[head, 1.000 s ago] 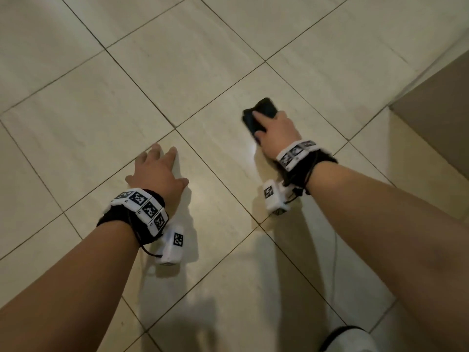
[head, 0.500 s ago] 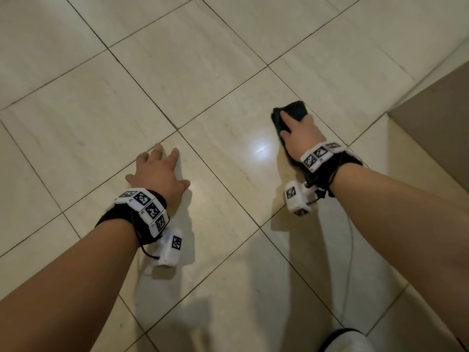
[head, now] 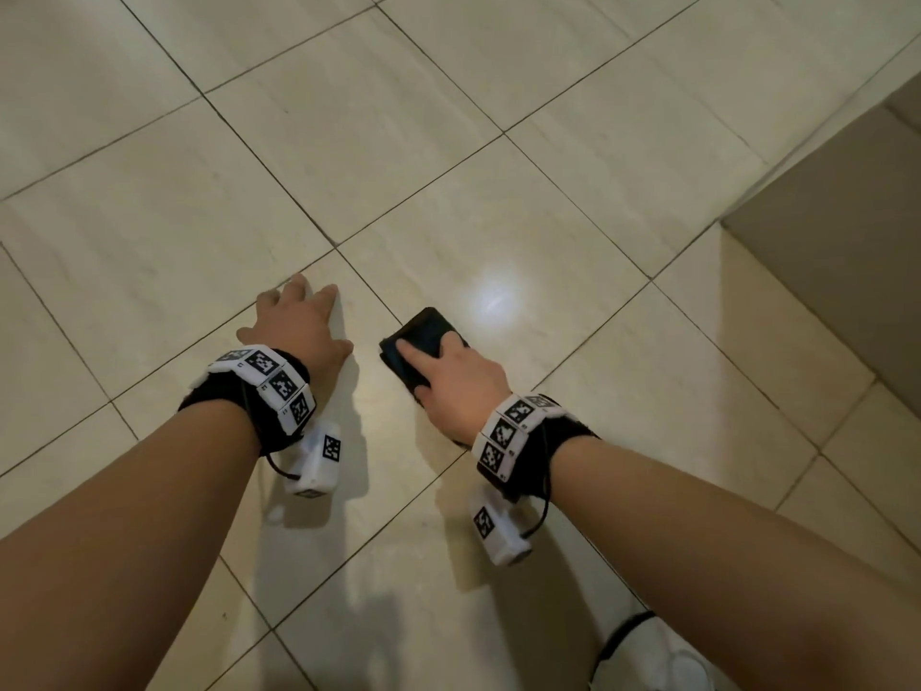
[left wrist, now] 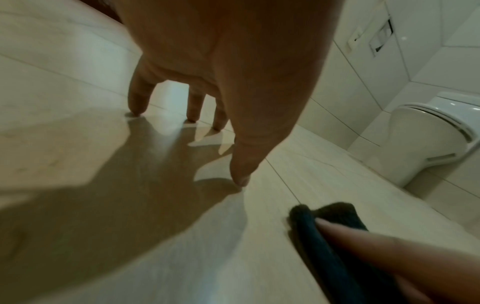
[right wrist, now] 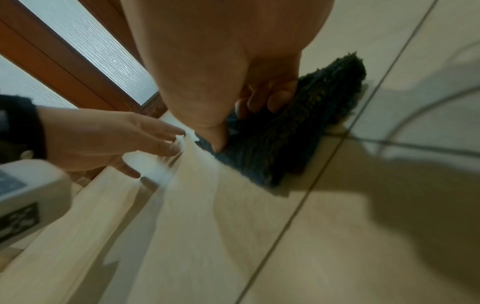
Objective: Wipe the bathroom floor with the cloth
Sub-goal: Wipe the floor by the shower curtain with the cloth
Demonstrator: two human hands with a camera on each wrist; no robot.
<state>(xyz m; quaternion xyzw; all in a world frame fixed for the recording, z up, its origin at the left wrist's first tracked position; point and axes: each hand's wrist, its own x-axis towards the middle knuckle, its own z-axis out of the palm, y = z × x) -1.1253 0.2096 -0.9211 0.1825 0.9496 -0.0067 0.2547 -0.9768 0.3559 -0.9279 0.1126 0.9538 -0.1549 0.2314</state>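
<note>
Bathroom: white toilet, wall flush plate, pale tiled floor.

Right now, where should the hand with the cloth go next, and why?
Probably slide it away from the left hand. The right hand grips the dark cloth flat on the floor, close beside the left hand's fingertips braced on the tile. There is little room that way, and open tile lies on the other side.

A white toilet stands by the tiled wall; a wood-framed frosted door elsewhere
</note>
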